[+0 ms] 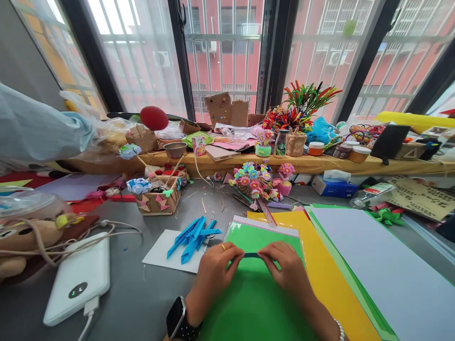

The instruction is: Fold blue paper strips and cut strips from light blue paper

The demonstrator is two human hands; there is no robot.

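A thin dark blue strip (251,255), perhaps of folded paper, is stretched level between my two hands. My left hand (218,265) pinches its left end between thumb and fingers; a ring and a smartwatch are on that arm. At the other end, my right hand (286,267) pinches the strip the same way. Both hands are over a green sheet (263,303), whose upper part lies by a clear plastic sleeve with a white top band. Left of my hands, several folded blue paper pieces (194,237) are piled on a white card (159,253).
Yellow paper (313,246) and a stack topped by a white sheet (384,255) lie to the right. A white power bank (80,279) with cables is at left. Behind stand a decorated box (161,201), craft flowers (254,180), a tissue box (334,187) and a cluttered ledge (220,166).
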